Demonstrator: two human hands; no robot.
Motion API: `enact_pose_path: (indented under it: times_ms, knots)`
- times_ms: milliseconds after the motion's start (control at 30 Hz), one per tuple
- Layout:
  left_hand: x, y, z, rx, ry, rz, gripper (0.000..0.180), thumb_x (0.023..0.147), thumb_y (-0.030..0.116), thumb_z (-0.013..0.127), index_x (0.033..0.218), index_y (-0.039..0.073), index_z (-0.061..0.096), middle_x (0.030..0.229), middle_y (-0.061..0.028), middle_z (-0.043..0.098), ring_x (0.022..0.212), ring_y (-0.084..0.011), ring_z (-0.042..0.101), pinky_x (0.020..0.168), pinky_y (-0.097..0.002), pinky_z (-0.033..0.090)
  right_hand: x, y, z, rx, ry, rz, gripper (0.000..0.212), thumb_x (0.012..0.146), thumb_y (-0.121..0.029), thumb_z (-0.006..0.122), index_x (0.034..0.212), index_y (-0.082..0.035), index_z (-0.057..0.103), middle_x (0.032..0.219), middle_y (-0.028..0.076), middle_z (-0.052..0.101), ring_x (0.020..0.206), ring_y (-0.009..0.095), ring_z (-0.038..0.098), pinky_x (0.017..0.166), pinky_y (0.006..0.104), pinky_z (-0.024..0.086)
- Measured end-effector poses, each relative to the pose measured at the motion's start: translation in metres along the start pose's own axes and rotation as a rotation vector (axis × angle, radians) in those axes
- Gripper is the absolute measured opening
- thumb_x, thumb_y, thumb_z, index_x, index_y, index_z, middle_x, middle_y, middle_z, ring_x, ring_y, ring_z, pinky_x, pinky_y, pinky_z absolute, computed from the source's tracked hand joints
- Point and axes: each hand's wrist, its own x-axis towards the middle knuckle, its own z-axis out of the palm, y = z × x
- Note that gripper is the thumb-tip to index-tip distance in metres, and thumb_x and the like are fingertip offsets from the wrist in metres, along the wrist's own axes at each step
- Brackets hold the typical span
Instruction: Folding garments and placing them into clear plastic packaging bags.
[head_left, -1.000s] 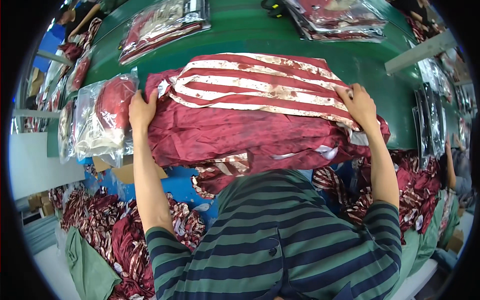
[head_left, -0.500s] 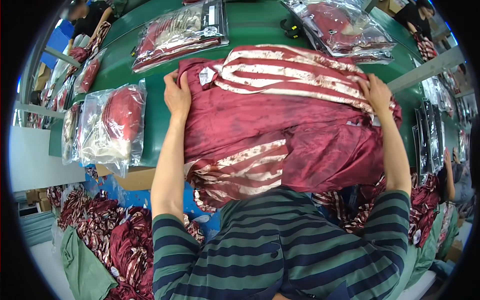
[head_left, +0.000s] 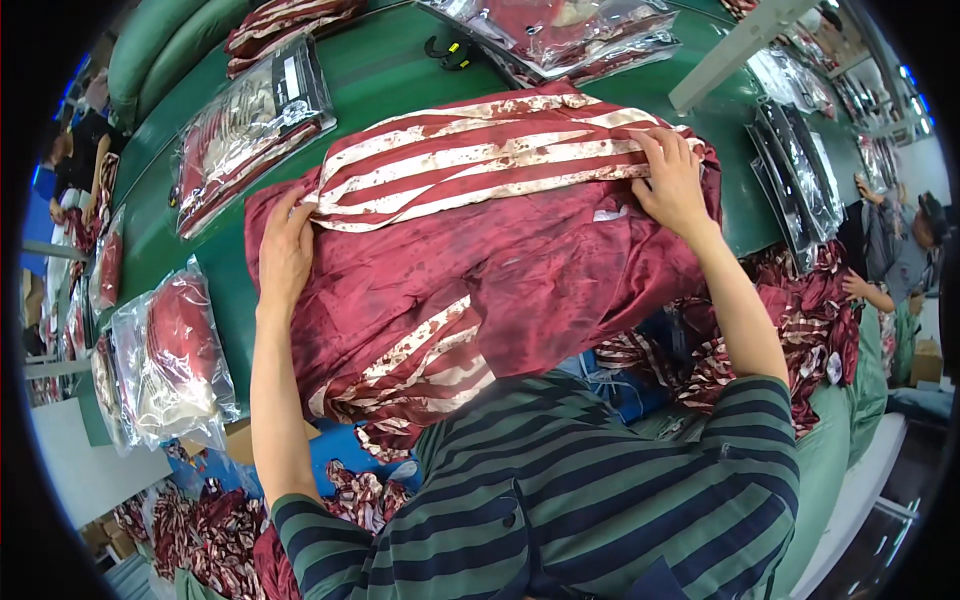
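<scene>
Garment (head_left: 480,250), dark red, cream-striped, crumpled

Short-sleeved shirt (head_left: 560,490), green and navy stripes.

Garment (head_left: 470,250) on table (head_left: 390,70) — bagged garments (head_left: 250,125) left, behind.

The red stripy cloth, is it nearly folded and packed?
Partly. Done: several garments already sit sealed in clear bags on the green table. In hand: the left hand and right hand press flat on the red striped garment, which is laid out but not bagged. Left: more red fabric lies heaped at the person's right.
</scene>
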Motion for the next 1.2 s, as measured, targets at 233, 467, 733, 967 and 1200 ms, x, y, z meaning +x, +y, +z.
enact_pose_path:
  times_ms: [233, 467, 733, 967, 1200]
  knots:
    - [-0.015, 0.018, -0.011, -0.253, 0.309, -0.193, 0.025, 0.091, -0.007, 0.051, 0.114, 0.000, 0.060, 0.137, -0.0123, 0.060, 0.124, -0.0300, 0.058, 0.103, -0.0343, 0.046, -0.014, 0.042, 0.043, -0.211, 0.125, 0.421, 0.039, 0.076, -0.015, 0.067, 0.114, -0.013, 0.059, 0.115, 0.011, 0.057, 0.106, 0.034, 0.052, 0.091, 0.0443, 0.040]
    - [-0.084, 0.005, -0.021, -0.024, 0.177, -0.029, 0.023, 0.083, -0.010, 0.053, 0.102, 0.001, 0.060, 0.132, -0.0127, 0.062, 0.124, -0.0324, 0.056, 0.104, -0.0369, 0.045, -0.029, 0.046, 0.050, -0.414, 0.174, 0.255, 0.027, 0.075, -0.010, 0.064, 0.101, -0.014, 0.057, 0.114, 0.010, 0.056, 0.100, 0.033, 0.052, 0.087, 0.0425, 0.040]
    - [-0.080, -0.008, -0.050, -0.184, 0.012, -0.347, 0.032, 0.086, 0.012, 0.066, 0.115, -0.002, 0.062, 0.123, -0.0166, 0.065, 0.114, -0.0358, 0.060, 0.102, -0.0389, 0.048, -0.002, 0.028, -0.043, 0.046, -0.329, 0.007, 0.028, 0.089, -0.014, 0.061, 0.116, -0.008, 0.062, 0.110, 0.014, 0.063, 0.100, 0.033, 0.058, 0.087, 0.0398, 0.046]
    - [-0.028, -0.124, -0.059, -0.603, -0.036, -1.094, 0.068, 0.089, 0.040, 0.076, 0.134, -0.006, 0.056, 0.123, -0.0194, 0.065, 0.101, -0.0211, 0.065, 0.071, -0.0240, 0.053, 0.096, -0.029, 0.020, 0.331, -0.197, -0.080, 0.036, 0.097, -0.031, 0.060, 0.119, -0.004, 0.066, 0.119, 0.015, 0.064, 0.104, 0.033, 0.060, 0.089, 0.0396, 0.048]
    - [-0.005, -0.147, -0.055, -0.995, -0.268, -1.090, 0.045, 0.093, 0.032, 0.072, 0.123, 0.000, 0.061, 0.105, -0.0112, 0.067, 0.079, -0.0094, 0.061, 0.059, -0.0178, 0.047, 0.107, -0.070, 0.079, -0.017, -0.067, 0.162, 0.059, 0.091, -0.053, 0.064, 0.122, -0.003, 0.063, 0.110, 0.017, 0.068, 0.092, 0.039, 0.065, 0.082, 0.0439, 0.052]
